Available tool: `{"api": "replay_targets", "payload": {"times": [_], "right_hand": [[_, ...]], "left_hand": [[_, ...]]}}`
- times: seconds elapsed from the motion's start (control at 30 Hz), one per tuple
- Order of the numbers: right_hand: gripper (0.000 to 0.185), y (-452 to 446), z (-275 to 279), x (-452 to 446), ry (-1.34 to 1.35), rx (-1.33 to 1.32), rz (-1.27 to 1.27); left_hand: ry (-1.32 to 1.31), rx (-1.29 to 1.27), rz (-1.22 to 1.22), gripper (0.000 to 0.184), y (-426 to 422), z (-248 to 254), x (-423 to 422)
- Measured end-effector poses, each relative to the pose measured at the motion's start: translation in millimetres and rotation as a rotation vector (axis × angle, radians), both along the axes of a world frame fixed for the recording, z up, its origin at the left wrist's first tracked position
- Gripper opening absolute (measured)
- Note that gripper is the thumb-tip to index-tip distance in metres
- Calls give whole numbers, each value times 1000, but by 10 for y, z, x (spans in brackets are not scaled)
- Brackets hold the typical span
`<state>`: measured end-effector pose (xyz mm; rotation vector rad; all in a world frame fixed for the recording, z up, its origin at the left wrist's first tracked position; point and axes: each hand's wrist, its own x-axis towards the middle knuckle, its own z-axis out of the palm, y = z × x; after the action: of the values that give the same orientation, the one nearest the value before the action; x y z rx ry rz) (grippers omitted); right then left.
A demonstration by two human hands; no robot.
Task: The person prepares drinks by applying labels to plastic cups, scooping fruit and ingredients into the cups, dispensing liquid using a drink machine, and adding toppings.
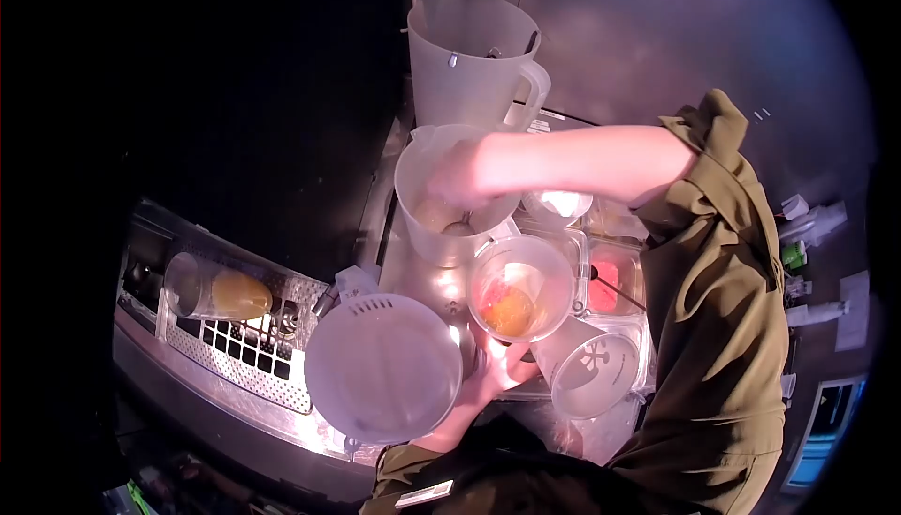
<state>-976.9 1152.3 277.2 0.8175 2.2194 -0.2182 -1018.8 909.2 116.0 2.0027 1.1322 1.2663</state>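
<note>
The left hand grips the cup low down, apparently steadying it and leaving its mouth free. Just beyond the cup, the right hand dips into the jug, seemingly for its contents; its fingers are too hidden to tell.

Two open pitchers, one slotted lid, three clear cups, two hands.
</note>
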Motion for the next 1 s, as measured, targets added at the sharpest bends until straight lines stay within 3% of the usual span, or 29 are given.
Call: {"api": "replay_targets", "payload": {"times": [0.03,0.1,0.13,0.27,0.4,0.73,0.87,1.0], "right_hand": [[15,70,142,1,-61,-53,-134],[32,228,359,103,-32,-75,-345],[28,244,528,175,65,-98,-480],[7,208,1012,286,27,-40,-444],[14,178,1101,451,158,-55,-610],[17,138,1294,752,213,-137,-692],[19,-252,1935,843,306,-53,-714],[19,-1045,2476,1049,346,277,-593]], "left_hand": [[-4,11,11,51,-4,3,7],[-7,35,39,51,-3,19,21],[-9,44,50,52,-4,24,28],[-25,75,93,53,-32,40,33],[-40,96,133,54,-44,84,57],[-105,51,219,67,-21,318,71],[-134,36,257,73,7,473,122],[-121,4,277,79,22,634,184]]}}
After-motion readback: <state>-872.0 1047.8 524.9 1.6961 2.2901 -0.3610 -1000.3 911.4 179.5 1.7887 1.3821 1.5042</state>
